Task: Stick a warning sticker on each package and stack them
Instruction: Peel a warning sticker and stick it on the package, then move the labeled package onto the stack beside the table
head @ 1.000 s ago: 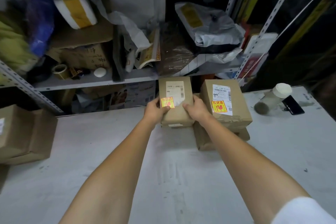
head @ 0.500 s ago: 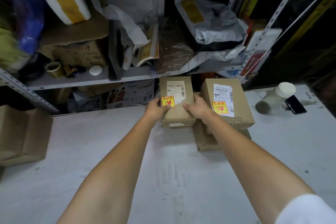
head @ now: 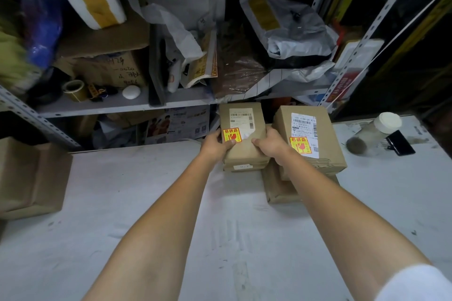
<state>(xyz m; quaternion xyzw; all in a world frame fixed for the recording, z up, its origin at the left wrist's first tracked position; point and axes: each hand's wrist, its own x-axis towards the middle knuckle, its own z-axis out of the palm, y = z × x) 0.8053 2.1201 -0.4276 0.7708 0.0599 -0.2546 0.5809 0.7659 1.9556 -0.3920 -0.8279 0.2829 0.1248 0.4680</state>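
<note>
- Head view: a small kraft package [head: 244, 154] sits at the far edge of the bench [head: 146, 203]. It appears to rest on another thin package [head: 244, 168], just left of a two-high stack.
- The left hand [head: 215, 148] grips the package's left edge, with the thumb pressing on the red-and-yellow warning sticker [head: 231, 135].
- The right hand [head: 271, 146] grips the right edge, with the thumb laid on the top face. Both hands are curled round the package, not spread.
- A larger package [head: 330, 154] beside it carries a second sticker [head: 301, 145] and rests on a lower package [head: 276, 190].
- Handling, as judged: the cardboard looks stiff and flat-sided, and the package is probably light. The matt paper surface should not slip.
- The sticker shows a broken-glass mark, so the contents should be treated as breakable. The package should be set down, not dropped.
- Hold, as judged: gripping the opposite long edges keeps it level. Heavy thumb pressure on the top panel is best avoided, and so is rubbing the sticker's corners loose.
</note>
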